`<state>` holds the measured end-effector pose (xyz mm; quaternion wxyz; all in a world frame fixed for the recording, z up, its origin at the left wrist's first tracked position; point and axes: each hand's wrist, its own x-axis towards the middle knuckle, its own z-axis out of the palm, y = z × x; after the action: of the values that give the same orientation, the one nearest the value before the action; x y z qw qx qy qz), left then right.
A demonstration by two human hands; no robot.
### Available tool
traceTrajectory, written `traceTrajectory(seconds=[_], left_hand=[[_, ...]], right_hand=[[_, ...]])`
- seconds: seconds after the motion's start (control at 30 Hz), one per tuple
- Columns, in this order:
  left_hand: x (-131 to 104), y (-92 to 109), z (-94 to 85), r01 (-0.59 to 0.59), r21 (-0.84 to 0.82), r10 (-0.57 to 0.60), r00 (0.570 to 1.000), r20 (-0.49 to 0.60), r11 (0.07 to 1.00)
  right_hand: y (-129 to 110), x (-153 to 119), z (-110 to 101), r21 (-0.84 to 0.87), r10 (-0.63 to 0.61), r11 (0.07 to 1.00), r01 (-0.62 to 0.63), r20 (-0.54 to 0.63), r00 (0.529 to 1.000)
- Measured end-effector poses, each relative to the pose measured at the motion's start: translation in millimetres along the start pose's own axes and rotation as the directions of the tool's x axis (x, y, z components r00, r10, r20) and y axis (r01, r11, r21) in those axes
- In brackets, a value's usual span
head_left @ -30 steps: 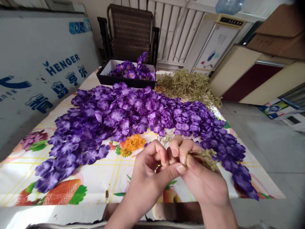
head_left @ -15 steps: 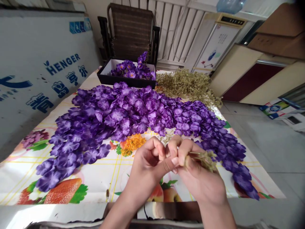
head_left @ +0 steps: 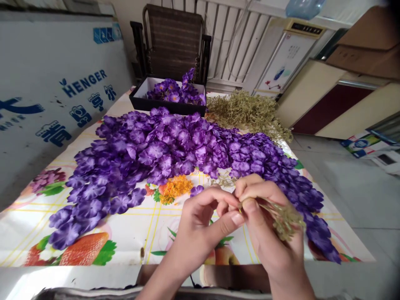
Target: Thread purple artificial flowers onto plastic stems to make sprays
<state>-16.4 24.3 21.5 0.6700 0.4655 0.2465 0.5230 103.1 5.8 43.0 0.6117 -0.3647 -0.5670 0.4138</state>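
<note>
My right hand is closed round a bunch of green artificial flower stems, whose branching ends stick out on its right side. At the bunch's left tip, my left hand pinches with thumb and index finger, close against the right thumb. What exactly lies between those fingertips is small and partly hidden. Beyond both hands spreads a wide arc of purple fabric petals. One single purple petal lies by the left hand, beside a small heap of orange flower centres.
A black box holding assembled purple flowers stands at the back of the table. Right of it lies a pile of green stems. A large white carton borders the left side, and a chair stands behind.
Both hands have shifted slightly right, and the right hand has turned so more of the green bunch shows. A single purple petal is now visible beside the left hand.
</note>
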Motion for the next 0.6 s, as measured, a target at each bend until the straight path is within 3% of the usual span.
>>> traceTrajectory(seconds=[0.17,0.23,0.3,0.43,0.53,0.6], left_hand=[[-2,2,-1.4,-0.075,0.258,0.101,0.991,-0.089,0.963],[-4,3,-2.1,-0.169,0.426,0.215,0.975,-0.061,0.889],[-6,4,-3.2,-0.304,0.565,0.347,0.937,0.033,0.767],[-7,4,-6.7,-0.520,0.746,0.497,0.817,0.292,0.417],[-5,4,-10.3,-0.570,0.804,0.499,0.754,0.427,0.173],[-3,3,-12.3,-0.581,0.812,0.501,0.722,0.477,0.065]], right_hand=[[-5,0,-3,-0.271,0.014,0.963,-0.006,0.029,0.999],[-8,-2,-6,-0.323,0.042,0.946,-0.026,0.042,0.998],[-10,-3,-9,-0.336,0.078,0.940,-0.057,0.047,0.996],[-11,-2,-15,-0.175,0.161,0.971,-0.163,-0.021,0.987],[-9,1,-17,0.102,0.184,0.979,-0.178,-0.058,0.981],[-10,3,-18,0.271,0.205,0.945,-0.183,-0.058,0.977]])
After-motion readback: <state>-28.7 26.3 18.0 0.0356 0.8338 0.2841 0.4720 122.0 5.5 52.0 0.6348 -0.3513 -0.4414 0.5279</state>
